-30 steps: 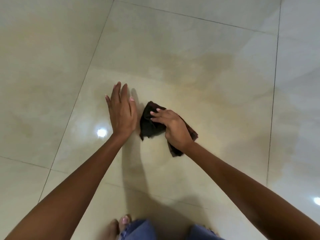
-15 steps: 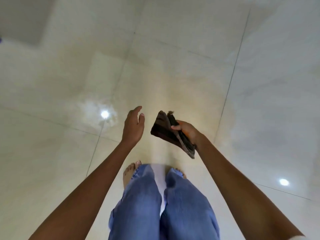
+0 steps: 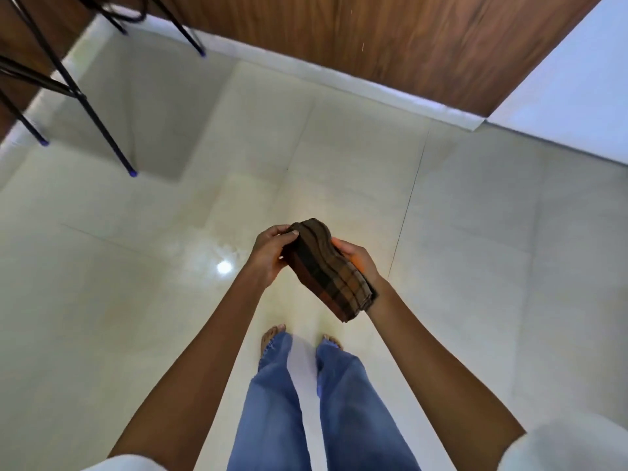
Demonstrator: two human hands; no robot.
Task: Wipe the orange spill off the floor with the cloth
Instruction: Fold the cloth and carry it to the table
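Note:
I stand upright, looking down at the cream tiled floor [image 3: 475, 232]. A folded brown checked cloth [image 3: 326, 270] is held in the air in front of me, well above the tiles. My left hand [image 3: 270, 254] grips its far left end with fingers curled over the edge. My right hand [image 3: 356, 258] holds it from underneath on the right, mostly hidden by the cloth. No orange spill shows on the floor; only a faint yellowish sheen lies on the tiles beneath the cloth.
Black metal chair legs [image 3: 98, 124] with blue feet stand at the back left. A brown wooden wall panel [image 3: 390, 42] with a white skirting runs across the back. My bare feet and blue jeans [image 3: 306, 402] are directly below the cloth.
I have risen from crouching to standing. The cloth came up off the floor in my right hand, and my left hand, earlier flat on the tiles, now grips it too.

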